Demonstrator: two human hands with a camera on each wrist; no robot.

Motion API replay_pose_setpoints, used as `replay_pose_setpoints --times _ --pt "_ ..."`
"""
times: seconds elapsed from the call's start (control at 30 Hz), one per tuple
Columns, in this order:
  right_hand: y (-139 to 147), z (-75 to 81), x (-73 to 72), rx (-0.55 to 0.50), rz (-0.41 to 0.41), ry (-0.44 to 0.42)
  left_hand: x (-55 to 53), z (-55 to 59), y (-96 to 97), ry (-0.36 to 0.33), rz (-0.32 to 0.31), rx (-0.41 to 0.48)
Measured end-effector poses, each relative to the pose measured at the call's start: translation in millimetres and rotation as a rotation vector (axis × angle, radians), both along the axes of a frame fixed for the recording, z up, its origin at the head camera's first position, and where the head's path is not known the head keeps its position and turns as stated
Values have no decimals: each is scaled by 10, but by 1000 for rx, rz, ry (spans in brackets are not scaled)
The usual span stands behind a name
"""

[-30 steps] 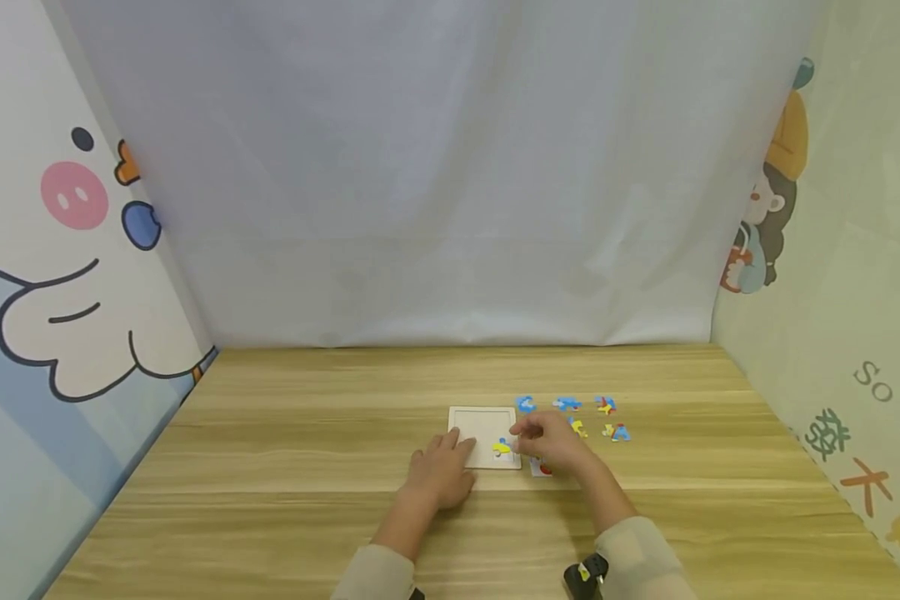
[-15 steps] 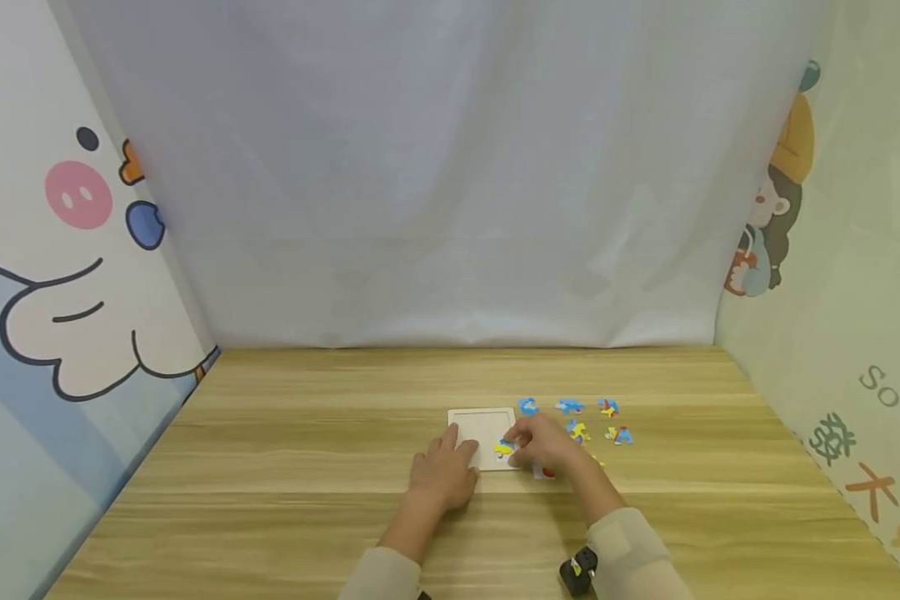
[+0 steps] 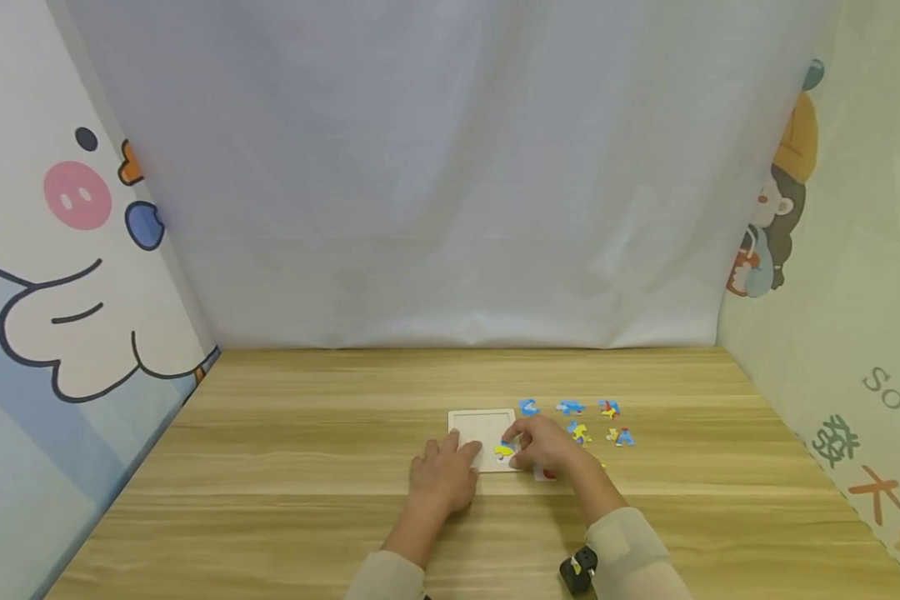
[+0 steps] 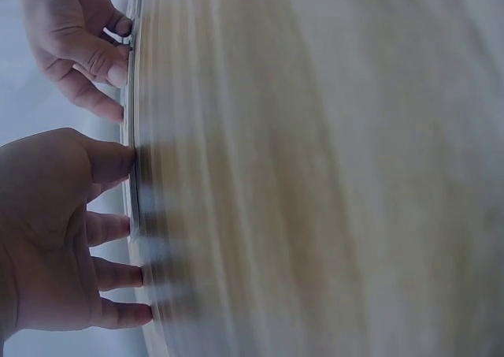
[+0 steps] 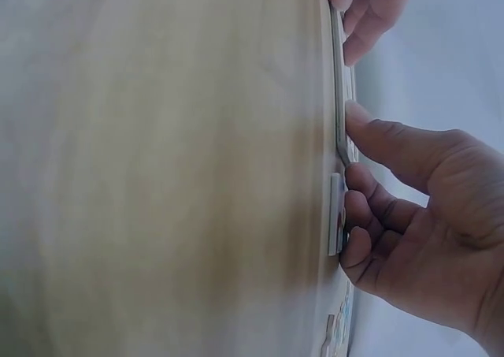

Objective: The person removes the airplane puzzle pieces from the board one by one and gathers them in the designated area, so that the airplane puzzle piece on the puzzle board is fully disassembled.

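Note:
A shallow square puzzle tray lies on the wooden table. A yellow, blue and white puzzle piece sits in its near right corner. My right hand has thumb and index finger bent around that piece, gripping it at its edges. The other fingers of that hand curl low beside the tray in the right wrist view, close to a second piece on the table. My left hand rests with spread fingers on the tray's left side and the table, its thumb on the near edge.
Right of the tray lie several loose pieces, among them a blue piece, a yellow and blue piece and a red and blue piece. A white piece with red lies partly under my right hand. A grey curtain hangs behind the table.
My right thumb and index finger have moved slightly left and down, from the tray's right rim onto the corner piece. The left hand stays in place on the tray.

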State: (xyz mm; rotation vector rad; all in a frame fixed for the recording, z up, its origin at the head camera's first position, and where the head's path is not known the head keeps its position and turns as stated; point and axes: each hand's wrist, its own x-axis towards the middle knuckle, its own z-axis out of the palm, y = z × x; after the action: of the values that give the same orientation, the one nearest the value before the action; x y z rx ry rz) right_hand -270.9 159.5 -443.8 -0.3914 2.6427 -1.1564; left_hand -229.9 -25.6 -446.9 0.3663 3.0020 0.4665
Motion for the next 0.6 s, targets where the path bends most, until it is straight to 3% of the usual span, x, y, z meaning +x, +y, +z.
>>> replay_pose_setpoints --times 0.3,0.6 --pt "-2 -7 3 -19 -20 -31 -4 -29 -18 11 -15 -8" --pt "-27 -38 -18 -48 0 61 -25 -24 -27 3 -14 -4"
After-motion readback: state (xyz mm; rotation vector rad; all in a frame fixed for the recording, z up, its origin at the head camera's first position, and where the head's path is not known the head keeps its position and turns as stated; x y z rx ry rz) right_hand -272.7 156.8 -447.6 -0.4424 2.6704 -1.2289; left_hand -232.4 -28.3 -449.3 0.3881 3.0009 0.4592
